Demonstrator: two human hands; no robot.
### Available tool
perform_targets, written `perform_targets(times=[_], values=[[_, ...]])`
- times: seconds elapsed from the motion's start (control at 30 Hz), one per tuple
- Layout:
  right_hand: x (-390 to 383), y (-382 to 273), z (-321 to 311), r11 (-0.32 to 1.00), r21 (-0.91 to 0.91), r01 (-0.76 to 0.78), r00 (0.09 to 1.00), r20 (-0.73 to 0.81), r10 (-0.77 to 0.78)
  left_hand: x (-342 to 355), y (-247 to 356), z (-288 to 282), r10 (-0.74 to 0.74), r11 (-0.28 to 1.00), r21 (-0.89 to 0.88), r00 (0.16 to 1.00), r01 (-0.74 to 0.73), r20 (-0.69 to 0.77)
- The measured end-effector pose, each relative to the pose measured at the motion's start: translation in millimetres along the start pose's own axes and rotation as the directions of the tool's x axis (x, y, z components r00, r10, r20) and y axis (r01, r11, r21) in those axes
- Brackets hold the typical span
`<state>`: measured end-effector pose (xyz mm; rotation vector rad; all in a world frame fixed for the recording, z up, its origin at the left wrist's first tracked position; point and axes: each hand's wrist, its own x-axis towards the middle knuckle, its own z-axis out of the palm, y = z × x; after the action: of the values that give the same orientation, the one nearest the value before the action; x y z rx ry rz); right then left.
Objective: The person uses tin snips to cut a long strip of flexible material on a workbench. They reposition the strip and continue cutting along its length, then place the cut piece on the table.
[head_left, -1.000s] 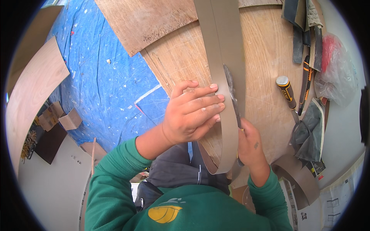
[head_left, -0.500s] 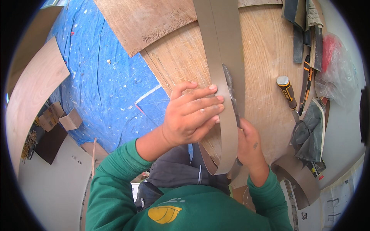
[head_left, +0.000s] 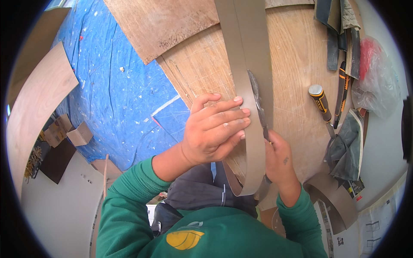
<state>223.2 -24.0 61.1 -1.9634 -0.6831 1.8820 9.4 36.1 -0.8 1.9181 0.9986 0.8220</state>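
Between the hands in the head view runs my grey-brown strip, long axis pointing away from the body. Left hand is spread flat, fingertips on the strip's left part. Right hand is wrapped around the shears, blades lined up lengthwise, just right of those fingertips.

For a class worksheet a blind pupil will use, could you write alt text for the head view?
A person's left hand rests on a long grey-brown strip while the right hand holds dark shears at a lengthwise slit in it, above a wooden board. Blue sheeting lies left, hand tools right.
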Motion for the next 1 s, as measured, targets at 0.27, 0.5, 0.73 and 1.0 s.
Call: perform_targets(times=[0.27, 0.5, 0.73, 1.0], values=[[1, -6, 1, 0.998, -0.03, 0.059, 0.998, 0.006, -0.059, 0, 6, -2, -0.028, 0.999, -0.036, 1.0, 0.028, 0.01], [0, -4, 1, 0.999, -0.044, 0.03, 1.0, -0.001, -0.03, 0, 7, -3, -0.027, 0.999, -0.039, 1.0, 0.027, 0.012], [3, 1, 4, 0.998, 0.003, 0.065, 0.998, -0.022, -0.065, 0, 12, -6, -0.026, 0.999, -0.047, 0.999, 0.027, 0.024], [3, -2, 3, 1.0, -0.013, 0.007, 1.0, -0.016, -0.007, -1, 14, -5, -0.024, 0.998, -0.053, 1.0, 0.024, 0.014]])
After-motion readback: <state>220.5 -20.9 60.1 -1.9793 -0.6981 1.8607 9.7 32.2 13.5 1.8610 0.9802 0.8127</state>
